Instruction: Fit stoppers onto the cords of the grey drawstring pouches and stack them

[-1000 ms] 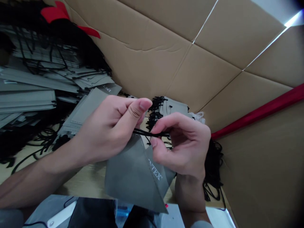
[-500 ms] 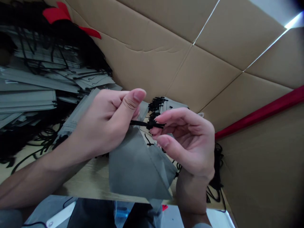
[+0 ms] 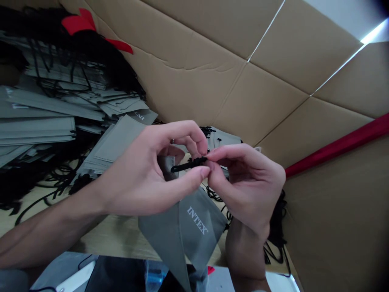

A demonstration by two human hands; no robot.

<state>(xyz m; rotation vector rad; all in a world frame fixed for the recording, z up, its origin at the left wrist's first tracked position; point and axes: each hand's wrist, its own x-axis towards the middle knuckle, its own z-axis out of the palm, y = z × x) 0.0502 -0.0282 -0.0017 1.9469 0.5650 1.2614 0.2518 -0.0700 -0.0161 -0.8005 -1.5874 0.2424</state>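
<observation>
A black cord [image 3: 185, 165] with a knotted end runs between my two hands above the table. My left hand [image 3: 152, 166] curves round it, thumb and fingertips closing near the knot. Thumb and index finger of my right hand [image 3: 246, 178] pinch the cord's tip. Below the hands hangs a grey fabric pouch [image 3: 161, 231], its upper part partly hidden behind my left hand. Another grey pouch printed INTEX [image 3: 197, 221] lies just right of it, with a black cord at its corner.
Stacked grey pouches [image 3: 36, 129] with tangled black cords fill the left side. Behind stands a cardboard wall [image 3: 194, 89], with a red strip [image 3: 337, 146] along the right. More black cords [image 3: 278, 219] lie at the right table edge. Red pieces [image 3: 78, 24] rest on the far pile.
My left hand has opened from a fist and moved its fingertips right to the knot. My right fingers have closed on the cord's tip. The hanging pouch has swung, uncovering the INTEX print.
</observation>
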